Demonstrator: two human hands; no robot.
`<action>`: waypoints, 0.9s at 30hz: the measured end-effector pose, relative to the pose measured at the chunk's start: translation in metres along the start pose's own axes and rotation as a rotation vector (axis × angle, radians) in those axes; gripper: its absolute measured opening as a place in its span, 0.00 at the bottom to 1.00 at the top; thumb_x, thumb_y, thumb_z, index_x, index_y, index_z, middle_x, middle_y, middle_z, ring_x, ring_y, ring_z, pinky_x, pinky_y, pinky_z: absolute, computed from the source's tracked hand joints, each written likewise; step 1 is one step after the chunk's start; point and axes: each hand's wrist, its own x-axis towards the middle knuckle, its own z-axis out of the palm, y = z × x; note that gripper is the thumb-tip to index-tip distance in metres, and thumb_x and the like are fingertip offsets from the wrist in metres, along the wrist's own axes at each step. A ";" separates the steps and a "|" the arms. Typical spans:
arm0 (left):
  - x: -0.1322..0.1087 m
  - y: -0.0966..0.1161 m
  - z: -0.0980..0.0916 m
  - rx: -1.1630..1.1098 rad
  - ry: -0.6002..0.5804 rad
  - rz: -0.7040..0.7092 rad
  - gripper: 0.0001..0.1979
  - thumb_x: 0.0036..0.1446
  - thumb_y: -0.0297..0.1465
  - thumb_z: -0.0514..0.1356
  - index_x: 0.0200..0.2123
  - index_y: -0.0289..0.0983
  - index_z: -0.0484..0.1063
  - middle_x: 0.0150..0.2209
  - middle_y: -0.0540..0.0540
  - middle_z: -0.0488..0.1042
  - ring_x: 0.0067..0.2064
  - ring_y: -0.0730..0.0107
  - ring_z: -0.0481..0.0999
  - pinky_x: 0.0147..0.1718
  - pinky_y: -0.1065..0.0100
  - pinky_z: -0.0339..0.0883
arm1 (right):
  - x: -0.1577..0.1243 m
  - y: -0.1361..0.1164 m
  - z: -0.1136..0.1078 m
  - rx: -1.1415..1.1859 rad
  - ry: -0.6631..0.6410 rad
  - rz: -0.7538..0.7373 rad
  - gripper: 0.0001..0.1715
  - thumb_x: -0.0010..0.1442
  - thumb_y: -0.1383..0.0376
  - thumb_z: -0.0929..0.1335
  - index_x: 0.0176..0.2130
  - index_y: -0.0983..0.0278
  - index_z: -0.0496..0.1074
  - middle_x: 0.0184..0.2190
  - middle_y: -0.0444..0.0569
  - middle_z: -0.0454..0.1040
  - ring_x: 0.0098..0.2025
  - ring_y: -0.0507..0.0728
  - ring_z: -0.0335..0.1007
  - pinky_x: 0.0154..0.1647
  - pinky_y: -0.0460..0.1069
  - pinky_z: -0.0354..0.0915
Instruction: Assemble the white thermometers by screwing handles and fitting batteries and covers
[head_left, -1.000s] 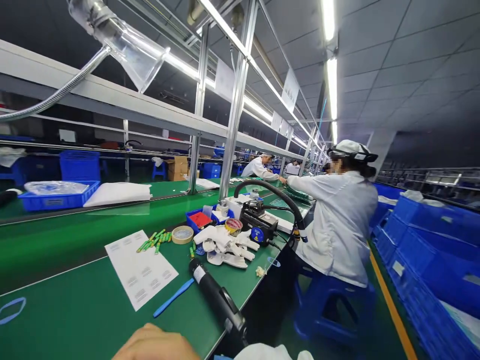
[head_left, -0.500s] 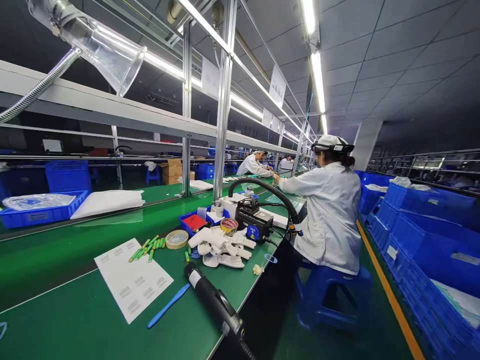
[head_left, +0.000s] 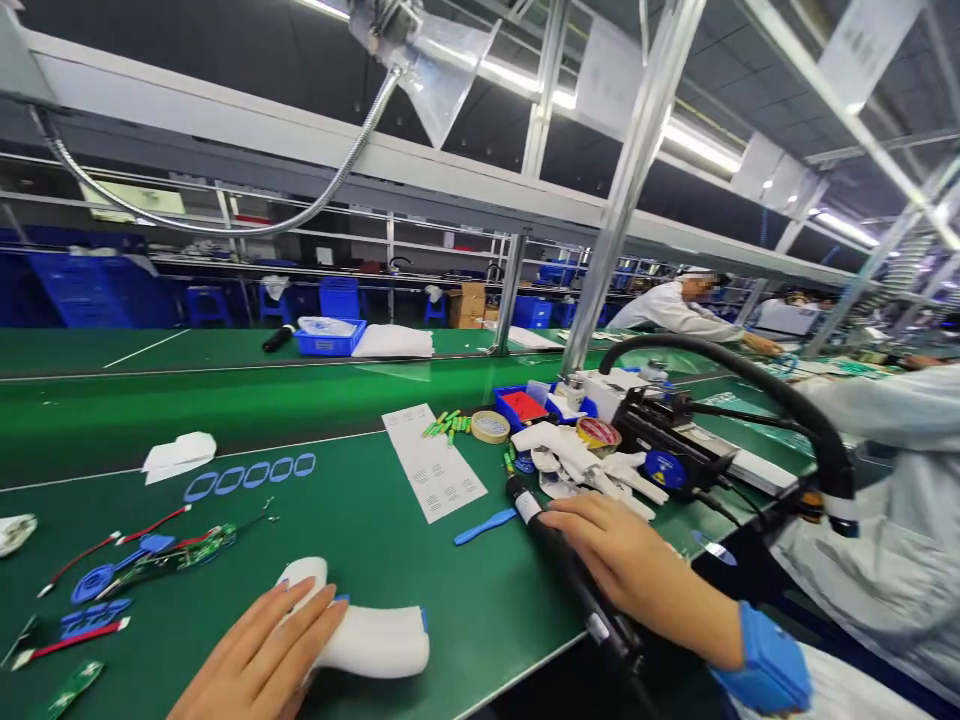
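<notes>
Item: white pistol-shaped housing (head_left: 375, 640), lying on its side on the green surface (head_left: 390, 560) near the front edge, at our 6 o'clock. Our left hand (head_left: 259, 650) lies flat on its rounded head, fingers extended and the grip released, pressing rather than clasping. Its long axis runs from 10 o'clock, where the head sits under our fingers, to 4 o'clock, where the squared butt with a blue edge ends; the head points away to the left. Item: black barrel tool (head_left: 525, 505), at 2 o'clock of the housing and apart from it, with a white label at its far tip. Its long axis runs from 11 o'clock at the labelled tip to 5 o'clock at the edge of the surface. Our right hand (head_left: 626, 565), with a blue cuff (head_left: 761, 665) at the wrist, lies palm down across the barrel's middle; we cannot tell whether the grip is closed round it or only resting. Handling note, as we judge it: we pin the housing flat so that it does not rock, wrap the barrel fully behind its middle, and hold its tip clear of the white gloves (head_left: 577, 460) at 1 o'clock of it and the blue spatula (head_left: 486, 525) at 8 o'clock.
</notes>
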 end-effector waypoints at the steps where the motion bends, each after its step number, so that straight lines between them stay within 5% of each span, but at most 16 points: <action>1: 0.004 0.003 0.000 0.009 -0.004 -0.004 0.20 0.59 0.26 0.51 0.54 0.42 0.65 0.52 0.52 0.71 0.53 0.65 0.69 0.61 0.65 0.51 | -0.001 0.009 0.000 -0.148 -0.040 -0.079 0.28 0.55 0.81 0.57 0.49 0.62 0.68 0.46 0.55 0.72 0.46 0.60 0.68 0.45 0.57 0.67; 5: 0.017 0.012 0.003 -0.028 -0.043 -0.080 0.20 0.59 0.20 0.47 0.51 0.40 0.67 0.49 0.50 0.73 0.54 0.67 0.68 0.62 0.60 0.47 | -0.001 0.028 0.010 -0.426 -0.194 -0.312 0.37 0.46 0.84 0.57 0.50 0.60 0.67 0.52 0.57 0.68 0.51 0.64 0.66 0.45 0.60 0.66; 10: 0.023 0.009 0.002 0.079 -0.137 0.092 0.17 0.59 0.22 0.50 0.50 0.36 0.67 0.48 0.46 0.74 0.49 0.62 0.73 0.53 0.61 0.64 | -0.004 0.043 0.025 -0.305 -0.219 -0.485 0.30 0.51 0.83 0.57 0.45 0.59 0.70 0.51 0.53 0.70 0.53 0.59 0.65 0.46 0.56 0.66; 13: 0.025 0.012 -0.002 0.081 -0.160 0.058 0.15 0.60 0.24 0.51 0.49 0.36 0.68 0.47 0.45 0.75 0.48 0.61 0.74 0.48 0.60 0.68 | -0.009 0.045 0.029 -0.101 -0.010 -0.381 0.28 0.54 0.79 0.59 0.49 0.58 0.67 0.50 0.54 0.70 0.52 0.59 0.66 0.47 0.55 0.66; 16: 0.028 0.019 -0.007 -0.005 -0.199 -0.047 0.13 0.62 0.31 0.52 0.48 0.36 0.68 0.47 0.43 0.74 0.49 0.58 0.72 0.49 0.56 0.67 | -0.004 0.026 0.026 0.252 0.339 -0.135 0.22 0.55 0.71 0.66 0.49 0.53 0.65 0.48 0.52 0.70 0.48 0.60 0.68 0.47 0.56 0.66; 21: 0.036 0.031 -0.019 -0.241 -0.205 -0.268 0.16 0.59 0.37 0.57 0.49 0.38 0.66 0.49 0.42 0.71 0.53 0.60 0.68 0.56 0.53 0.58 | 0.039 -0.043 0.012 1.310 1.010 0.269 0.24 0.53 0.46 0.67 0.46 0.53 0.67 0.32 0.44 0.70 0.39 0.57 0.69 0.47 0.54 0.66; 24: 0.047 0.045 -0.023 -0.415 -0.089 -0.490 0.12 0.60 0.34 0.56 0.46 0.39 0.68 0.45 0.43 0.72 0.49 0.63 0.69 0.51 0.57 0.63 | 0.068 -0.078 0.003 1.600 1.054 0.372 0.26 0.50 0.42 0.66 0.39 0.57 0.70 0.24 0.41 0.64 0.26 0.52 0.64 0.31 0.49 0.67; 27: 0.059 0.064 -0.024 -0.584 -0.084 -0.637 0.11 0.59 0.35 0.57 0.45 0.40 0.70 0.43 0.43 0.72 0.46 0.62 0.69 0.46 0.59 0.66 | 0.084 -0.100 -0.003 1.624 0.971 0.374 0.32 0.45 0.37 0.65 0.36 0.60 0.69 0.17 0.39 0.63 0.19 0.51 0.59 0.20 0.46 0.60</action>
